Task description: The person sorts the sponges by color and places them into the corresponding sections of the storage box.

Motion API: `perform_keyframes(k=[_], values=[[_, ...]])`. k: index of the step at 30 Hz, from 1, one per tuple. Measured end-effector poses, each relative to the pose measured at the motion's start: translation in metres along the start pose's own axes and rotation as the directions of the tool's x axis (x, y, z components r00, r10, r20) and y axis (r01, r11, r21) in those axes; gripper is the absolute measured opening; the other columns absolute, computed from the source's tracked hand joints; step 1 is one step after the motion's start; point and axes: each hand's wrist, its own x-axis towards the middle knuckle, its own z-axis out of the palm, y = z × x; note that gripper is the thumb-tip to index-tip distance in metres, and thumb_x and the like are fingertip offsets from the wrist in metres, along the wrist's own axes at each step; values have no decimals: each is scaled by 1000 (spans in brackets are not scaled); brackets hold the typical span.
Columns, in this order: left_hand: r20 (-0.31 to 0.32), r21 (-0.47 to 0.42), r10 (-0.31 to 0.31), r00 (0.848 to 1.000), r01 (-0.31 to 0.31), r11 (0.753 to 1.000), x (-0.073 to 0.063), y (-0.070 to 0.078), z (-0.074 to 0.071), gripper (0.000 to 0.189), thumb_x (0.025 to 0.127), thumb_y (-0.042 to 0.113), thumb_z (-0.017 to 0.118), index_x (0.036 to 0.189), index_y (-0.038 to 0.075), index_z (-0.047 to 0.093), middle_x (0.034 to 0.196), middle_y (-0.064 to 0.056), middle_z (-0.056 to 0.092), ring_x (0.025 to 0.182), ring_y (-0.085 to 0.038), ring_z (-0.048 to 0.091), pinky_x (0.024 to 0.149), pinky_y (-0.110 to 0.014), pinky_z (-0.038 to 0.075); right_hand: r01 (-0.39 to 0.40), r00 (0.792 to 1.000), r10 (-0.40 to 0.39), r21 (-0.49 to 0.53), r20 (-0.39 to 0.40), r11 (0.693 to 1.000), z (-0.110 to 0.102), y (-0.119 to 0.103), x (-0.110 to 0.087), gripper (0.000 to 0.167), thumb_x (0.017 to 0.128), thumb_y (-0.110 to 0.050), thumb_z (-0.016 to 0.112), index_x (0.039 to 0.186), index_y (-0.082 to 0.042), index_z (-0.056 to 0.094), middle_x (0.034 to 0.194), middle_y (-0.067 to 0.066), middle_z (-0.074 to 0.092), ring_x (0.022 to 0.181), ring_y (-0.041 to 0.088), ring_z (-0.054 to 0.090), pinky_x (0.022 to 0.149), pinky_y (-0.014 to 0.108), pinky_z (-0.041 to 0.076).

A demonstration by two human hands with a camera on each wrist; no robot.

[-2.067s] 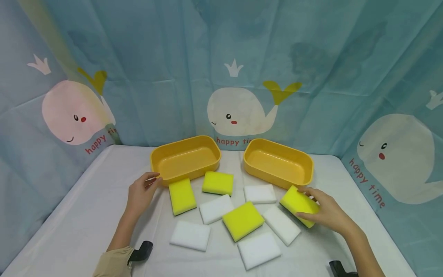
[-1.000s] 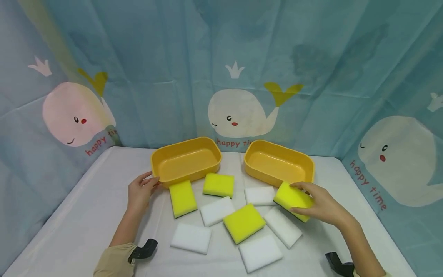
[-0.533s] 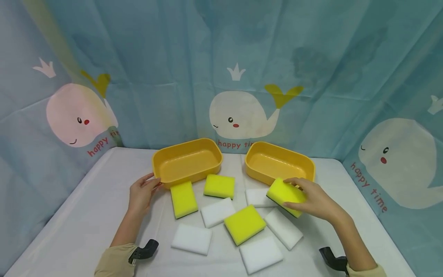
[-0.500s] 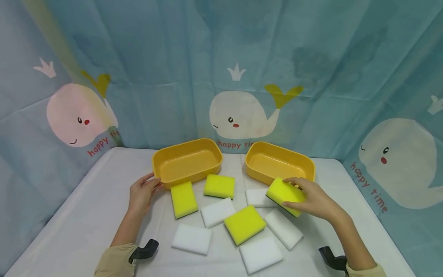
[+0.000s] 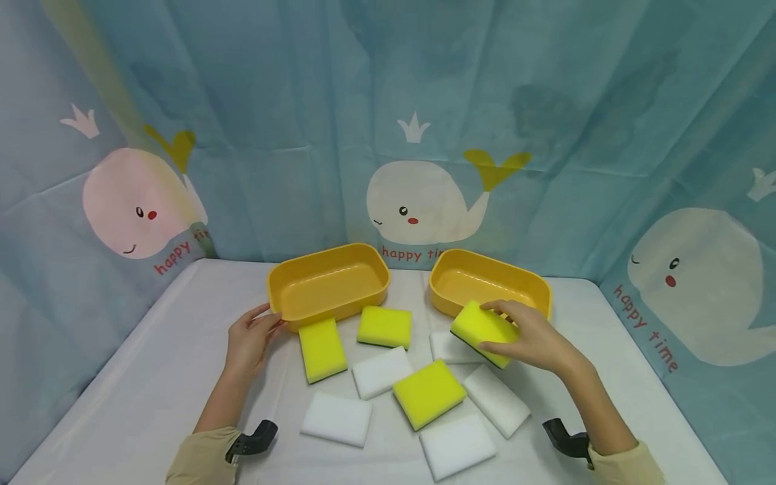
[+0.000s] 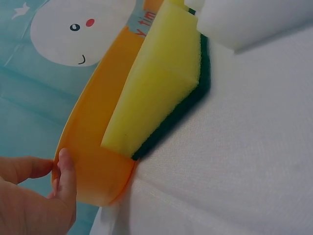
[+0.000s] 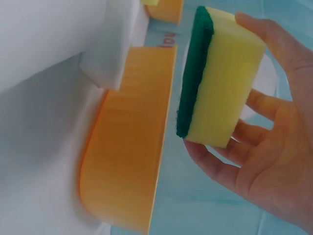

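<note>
On a white cloth-covered table [image 5: 145, 377], an oblong yellow plastic tray [image 5: 330, 289] stands back left, touching the left hand [image 5: 246, 342], a matching tray [image 5: 463, 283] back right, near a rectangular yellow-and-green sponge [image 5: 481, 331] in the right hand [image 5: 533, 335], with three more sponges [image 5: 428, 394] and five rectangular white foam pads [image 5: 336, 417] lying in front.

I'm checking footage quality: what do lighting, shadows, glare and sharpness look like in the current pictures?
Head view: fairly even light, thin glints inside the right tray, soft shadow beside the left hand. Left wrist view: dimmer, the white sponge looking soft and featureless. Right wrist view: grey shading on the tablecloth, the held sponge fairly crisp.
</note>
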Motion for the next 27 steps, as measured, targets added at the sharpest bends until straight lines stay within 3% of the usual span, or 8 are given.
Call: perform_keyframes(k=[19, 27], values=[[13, 6, 11, 1000, -11, 1000, -1, -2, 0, 60, 109, 12, 58, 163, 2, 35, 136, -19, 56, 91, 0, 68, 98, -22, 57, 13, 1000, -13, 6, 0, 1000, 11, -19, 31, 65, 87, -32, 87, 139, -2, 63, 135, 16, 68, 119, 37, 62, 102, 59, 56], [-3, 8, 16, 1000, -16, 1000, -1, -2, 0, 59, 108, 13, 60, 162, 3, 38, 127, -13, 60, 88, 1, 68, 98, -22, 57, 29, 999, -29, 12, 18, 1000, 13, -26, 42, 65, 89, -34, 86, 140, -2, 62, 135, 16, 67, 120, 38, 62, 102, 58, 55]])
